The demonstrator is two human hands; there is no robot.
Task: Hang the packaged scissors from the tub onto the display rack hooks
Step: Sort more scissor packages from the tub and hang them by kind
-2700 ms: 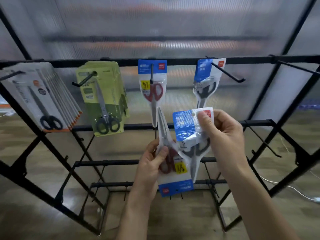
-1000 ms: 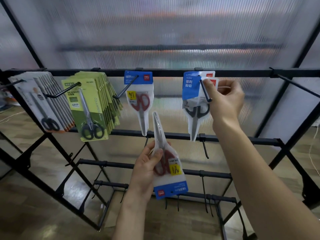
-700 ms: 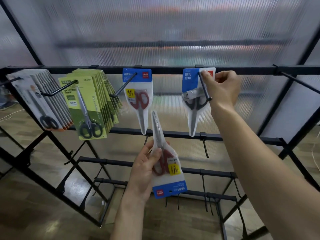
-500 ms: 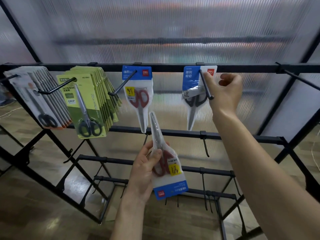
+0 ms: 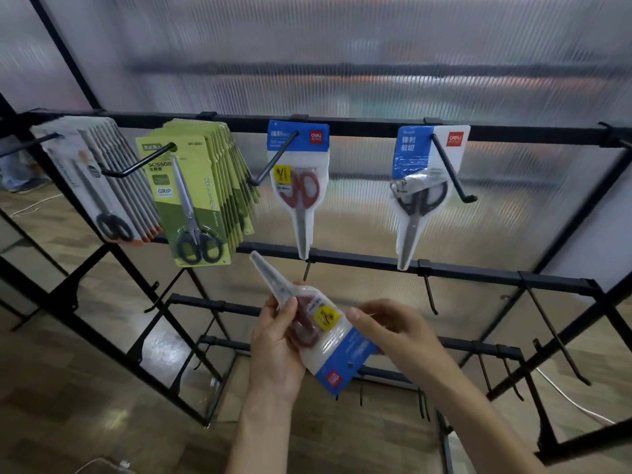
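head: hung scissor packs (image 5: pixel 301 186) behind hands

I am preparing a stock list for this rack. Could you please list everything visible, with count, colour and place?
Grey-card scissors packs: a stack, count unclear, top rail far left.
Green-card scissors packs: a stack, count unclear, second hook.
Red-handled scissors pack: one, blue header, third hook.
Black-handled scissors packs: at least one, blue header, fourth hook.
Held red-handled pack: one, upside down, below the rail.
Display rack: one, black, several lower hooks bare.
Left hand: grip on the held pack.
Right hand: grip on its blue header end.
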